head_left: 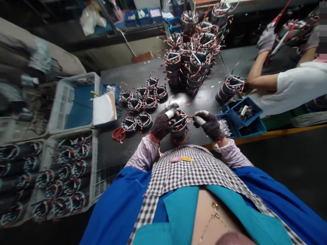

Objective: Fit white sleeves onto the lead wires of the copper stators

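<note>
A dark ring-shaped part with copper wires [179, 126] stands at the table's front edge, close to the checked apron. My left hand [165, 121], in a dark glove with pale wrapping on the fingers, grips its left rim. To the right of the part, my right hand [208, 124], gloved the same way, pinches reddish wire ends that stretch from it. Red-handled scissors [119, 134] lie left of my left hand, beside several low wired rings [142, 102].
Tall stacks of wired rings [198, 68] rise at the back. Blue bins [245, 112] stand at right, near a co-worker's gloved hand [267, 40]. At left are a white box [103, 110] and crates of parts [94, 149].
</note>
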{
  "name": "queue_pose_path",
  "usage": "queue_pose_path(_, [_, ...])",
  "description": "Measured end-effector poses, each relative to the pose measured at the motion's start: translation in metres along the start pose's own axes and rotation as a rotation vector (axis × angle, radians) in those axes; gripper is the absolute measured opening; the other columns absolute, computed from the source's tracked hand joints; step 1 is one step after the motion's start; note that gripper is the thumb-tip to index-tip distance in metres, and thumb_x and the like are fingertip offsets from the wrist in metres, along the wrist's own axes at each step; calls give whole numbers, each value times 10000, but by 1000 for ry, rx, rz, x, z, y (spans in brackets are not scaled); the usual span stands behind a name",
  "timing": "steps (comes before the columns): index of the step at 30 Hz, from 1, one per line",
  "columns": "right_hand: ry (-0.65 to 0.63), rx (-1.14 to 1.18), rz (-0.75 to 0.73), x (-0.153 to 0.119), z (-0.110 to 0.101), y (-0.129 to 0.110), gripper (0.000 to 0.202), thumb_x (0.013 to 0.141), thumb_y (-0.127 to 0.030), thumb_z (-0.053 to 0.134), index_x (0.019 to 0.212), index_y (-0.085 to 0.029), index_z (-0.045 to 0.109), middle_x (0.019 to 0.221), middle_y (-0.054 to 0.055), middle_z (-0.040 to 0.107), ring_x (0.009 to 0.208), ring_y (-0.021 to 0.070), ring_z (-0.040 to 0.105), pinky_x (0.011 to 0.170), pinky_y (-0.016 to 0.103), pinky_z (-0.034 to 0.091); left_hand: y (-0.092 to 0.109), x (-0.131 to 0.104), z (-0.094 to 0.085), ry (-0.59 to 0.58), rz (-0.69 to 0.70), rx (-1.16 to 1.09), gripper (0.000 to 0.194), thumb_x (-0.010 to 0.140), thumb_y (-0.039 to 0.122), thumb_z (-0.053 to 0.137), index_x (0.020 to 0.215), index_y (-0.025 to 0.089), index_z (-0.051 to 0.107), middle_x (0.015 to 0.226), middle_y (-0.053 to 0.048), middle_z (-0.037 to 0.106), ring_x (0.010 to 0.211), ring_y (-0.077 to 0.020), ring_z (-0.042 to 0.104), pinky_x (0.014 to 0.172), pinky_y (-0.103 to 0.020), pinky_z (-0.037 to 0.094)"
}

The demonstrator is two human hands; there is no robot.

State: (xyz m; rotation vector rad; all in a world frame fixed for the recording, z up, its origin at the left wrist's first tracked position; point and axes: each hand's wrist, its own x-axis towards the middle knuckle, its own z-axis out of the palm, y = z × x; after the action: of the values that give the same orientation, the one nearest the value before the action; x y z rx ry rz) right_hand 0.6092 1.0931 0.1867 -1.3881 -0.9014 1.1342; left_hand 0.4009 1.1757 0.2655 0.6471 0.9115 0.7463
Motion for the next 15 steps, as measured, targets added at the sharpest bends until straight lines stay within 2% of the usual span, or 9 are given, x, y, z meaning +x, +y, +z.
queue_pose_path(3, [-73, -13, 28, 3, 12, -3, 342, 996, -530, 861, 1005, -223, 711, 696, -28, 722, 610, 159, 658, 611, 289, 577, -2, 5, -2, -38, 4, 24, 148, 991, 56, 759, 1098, 125, 835, 788, -24, 723, 473, -20, 375, 433, -126, 241])
queue_pose_path(6, [-135, -139, 76, 10, 16, -9, 247, 1098, -429, 742, 984, -213, 708, 698, -14, 714, 607, 167, 650, 612, 289, 565, -5, 10, -4, -66, 15, 41, 142, 896, 70, 873, 1014, 130, 819, 808, -35, 763, 544, -64, 563, 525, -159, 440])
queue_pose_path(8, [-135, -261, 23, 12, 10, -17, 210, 1099, -368, 729, 977, -198, 738, 782, 24, 754, 697, 178, 683, 709, 306, 597, -7, 11, -5, -111, 17, 45, 214, 814, 87, 943, 977, 122, 810, 847, -57, 794, 653, -125, 693, 629, -214, 569])
queue_pose_path(9, [-98, -297, -44, 11, 6, -22, 188, 1086, -362, 751, 1006, -192, 761, 869, 51, 789, 785, 191, 713, 792, 325, 619, -7, 11, -5, -140, 17, 46, 238, 792, 103, 964, 971, 117, 807, 854, -63, 798, 681, -146, 719, 649, -233, 593])
queue_pose_path(10, [-47, -300, -122, 10, 2, -28, 188, 1068, -378, 782, 1064, -190, 782, 968, 74, 815, 875, 206, 734, 872, 345, 630, -6, 11, -4, -168, 21, 45, 248, 787, 122, 975, 967, 112, 805, 843, -63, 790, 673, -149, 718, 635, -233, 589])
queue_pose_path(12, [-6, -223, -229, 6, -1, -42, 335, 1022, -459, 857, 1227, -202, 788, 1097, 90, 828, 979, 225, 743, 951, 378, 635, -3, 9, 1, -227, 20, 57, 220, 814, 133, 966, 946, 100, 794, 776, -44, 741, 602, -116, 659, 562, -194, 522])
queue_pose_path(13, [-37, -169, -246, 4, -1, -49, 422, 996, -507, 887, 1273, -209, 777, 1089, 81, 823, 963, 224, 740, 929, 380, 640, 0, 9, 5, -257, 7, 71, 180, 843, 117, 942, 916, 94, 779, 731, -30, 702, 563, -92, 613, 527, -170, 477])
queue_pose_path(15, [-134, -93, -239, 2, 2, -60, 462, 965, -574, 907, 1217, -211, 772, 967, 46, 789, 846, 198, 712, 812, 351, 630, 6, 8, 11, -290, -53, 93, 121, 933, 71, 843, 861, 85, 747, 666, -9, 629, 484, -47, 498, 453, -135, 375])
